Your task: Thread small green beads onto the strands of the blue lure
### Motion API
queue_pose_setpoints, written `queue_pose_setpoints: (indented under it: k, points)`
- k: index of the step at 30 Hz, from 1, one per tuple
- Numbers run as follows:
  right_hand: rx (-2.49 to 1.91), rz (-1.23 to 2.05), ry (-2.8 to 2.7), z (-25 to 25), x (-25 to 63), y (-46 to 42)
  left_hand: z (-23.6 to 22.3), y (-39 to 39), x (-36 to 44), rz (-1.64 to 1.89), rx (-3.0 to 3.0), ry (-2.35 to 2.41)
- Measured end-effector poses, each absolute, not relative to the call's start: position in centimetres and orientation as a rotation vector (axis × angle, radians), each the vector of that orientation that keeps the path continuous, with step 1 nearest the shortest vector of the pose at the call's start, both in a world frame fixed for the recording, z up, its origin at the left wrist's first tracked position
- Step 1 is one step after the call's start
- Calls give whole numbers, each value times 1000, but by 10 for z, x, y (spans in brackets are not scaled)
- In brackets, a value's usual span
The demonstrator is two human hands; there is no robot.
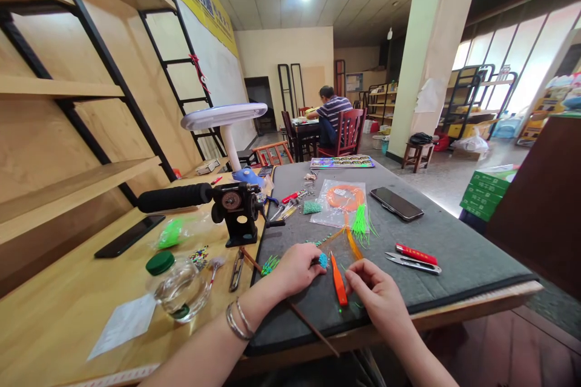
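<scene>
My left hand (297,267), with two bangles at the wrist, rests on the grey mat, fingers closed on a small blue bumpy cluster (323,260). To the right of it, my right hand (373,285) is curled with thumb and forefinger together; what they pinch, if anything, is too small to make out. Between the hands lies an orange pointed tool (338,283), close to my right fingertips. Orange strands (353,246) lie just beyond, below bright green strands (361,224). A green-and-blue strand bundle (269,265) sits left of my left hand. A thin brown stick (313,328) passes beneath my left wrist.
Thread snips (414,262) and a red case (416,253) lie at right, below a phone (396,203). A clear bag (324,208) holds orange coils. Leftward stand a black clamp device (236,214) and a green-capped jar (179,293). A person (333,112) sits farther back.
</scene>
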State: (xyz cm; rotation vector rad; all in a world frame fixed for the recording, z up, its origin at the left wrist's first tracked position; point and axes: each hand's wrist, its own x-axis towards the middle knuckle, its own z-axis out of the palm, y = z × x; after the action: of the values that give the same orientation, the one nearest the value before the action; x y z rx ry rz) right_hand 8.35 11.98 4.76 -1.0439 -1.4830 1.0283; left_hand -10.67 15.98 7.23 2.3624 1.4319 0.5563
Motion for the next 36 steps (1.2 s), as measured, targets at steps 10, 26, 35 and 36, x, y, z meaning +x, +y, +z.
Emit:
queue_pose_setpoints:
  k: [10, 26, 35, 36]
  points:
    - [-1008, 1057, -1394, 55, 64, 126, 82, 157, -105, 1037, 1418, 1004]
    - [-815, 1285, -1116, 51, 36, 134, 78, 152, -97, 979, 995, 820]
    - [-832, 1293, -1121, 51, 36, 135, 79, 151, -96, 1022, 1119, 867]
    - [-835, 1296, -1124, 51, 36, 135, 79, 152, -97, 1026, 1128, 868]
